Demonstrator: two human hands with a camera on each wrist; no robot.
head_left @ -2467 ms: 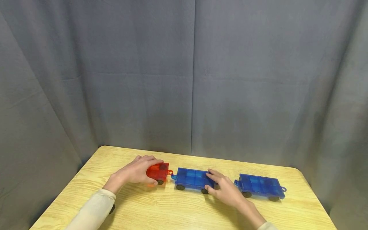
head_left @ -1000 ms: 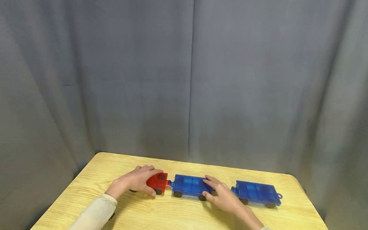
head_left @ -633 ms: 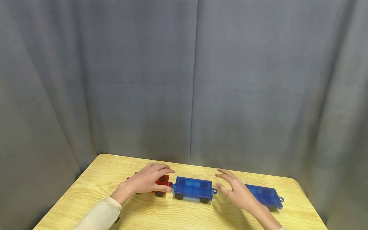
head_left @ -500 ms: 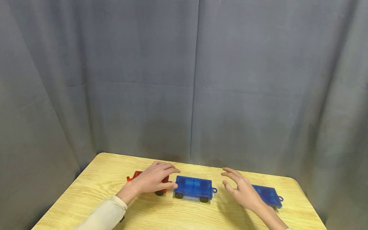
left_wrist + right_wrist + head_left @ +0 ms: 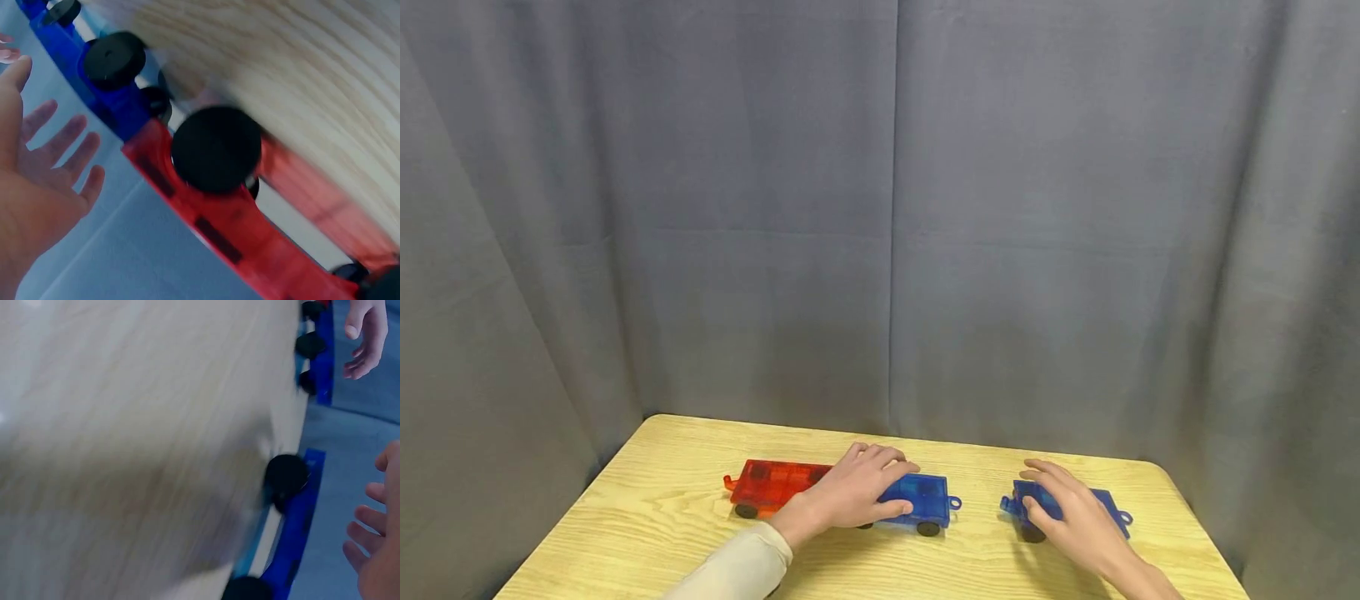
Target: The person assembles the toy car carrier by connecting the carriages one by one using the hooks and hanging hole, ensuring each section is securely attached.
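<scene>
Resting flat — left hand [image 5: 850, 497] on middle blue car [image 5: 919, 498], right hand [image 5: 1071, 517] on end car [image 5: 1108, 504]

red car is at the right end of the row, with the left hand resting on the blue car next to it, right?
Not the right end. In the head view the red car sits at the left end of the row. The left hand does rest on the blue car next to it.

The left hand [image 5: 857, 498] has slid toward 3 o'clock, off the red car [image 5: 775, 485] onto the middle blue car [image 5: 925, 497]. The right hand [image 5: 1071, 518] left that car, now resting on the far blue car [image 5: 1108, 503].
</scene>
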